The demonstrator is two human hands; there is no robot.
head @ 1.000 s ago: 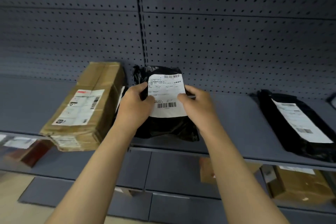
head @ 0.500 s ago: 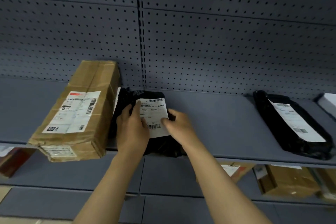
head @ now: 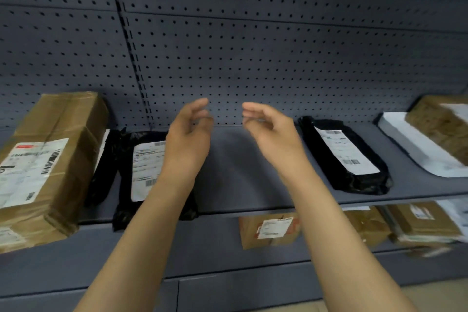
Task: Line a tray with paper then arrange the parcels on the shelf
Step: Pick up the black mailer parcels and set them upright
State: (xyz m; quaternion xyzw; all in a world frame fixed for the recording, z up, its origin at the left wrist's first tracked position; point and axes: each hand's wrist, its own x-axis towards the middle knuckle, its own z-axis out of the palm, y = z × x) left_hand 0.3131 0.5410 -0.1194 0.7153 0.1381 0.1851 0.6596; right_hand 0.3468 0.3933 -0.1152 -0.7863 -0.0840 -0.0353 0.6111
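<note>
A black plastic parcel [head: 145, 172] with a white label lies flat on the grey shelf [head: 240, 175], just right of a large brown cardboard box [head: 48, 167]. My left hand [head: 188, 138] hovers above the parcel's right side, fingers loosely curled and apart, holding nothing. My right hand [head: 271, 132] is raised over the bare middle of the shelf, also open and holding nothing. A second black parcel [head: 347, 157] lies further right on the same shelf.
At the far right a white parcel [head: 415, 149] carries a brown package [head: 440, 124] on top. Several cardboard parcels [head: 271, 229] sit on the lower shelf. A grey pegboard wall [head: 253, 58] backs the shelf.
Both hands let go of the black parcel, which now lies flat next to the cardboard box, and lifted up and apart. The view shifted right, showing the white parcel.
</note>
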